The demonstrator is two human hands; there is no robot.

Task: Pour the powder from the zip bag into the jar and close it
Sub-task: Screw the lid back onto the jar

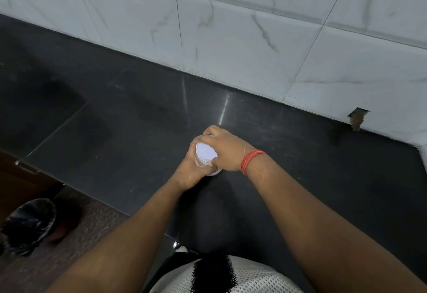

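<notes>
The small clear plastic jar (203,164) is standing on the dark polished stone countertop (138,112), and its flat round white lid (206,151) is already sitting on its mouth, so the pouring looks to be finished and the work is at the closing step. No zip bag is showing anywhere on the counter or in either hand, and how much powder is inside cannot be told, since the fingers are hiding most of the jar wall. What is left, judging from this, is only to tighten the lid fully and let go; whether the lid is already turned home cannot be read from here.

The left hand (193,172) is wrapping around the jar body from the near left side, fingers closed snugly on the clear wall below the lid, steadying it against the counter. The right hand (225,151), with a red thread band (251,159) at the wrist, is coming over from the right and curling its fingers around the far and right edge of the lid, thumb at the near side, gripping the rim tightly as for a twist. The jar is therefore lying between the 2 hands, lid under the right palm's edge and body inside the left fist, both touching it.

The white marble-patterned wall tiles (254,38) are running along the far side, well apart from the jar
</notes>
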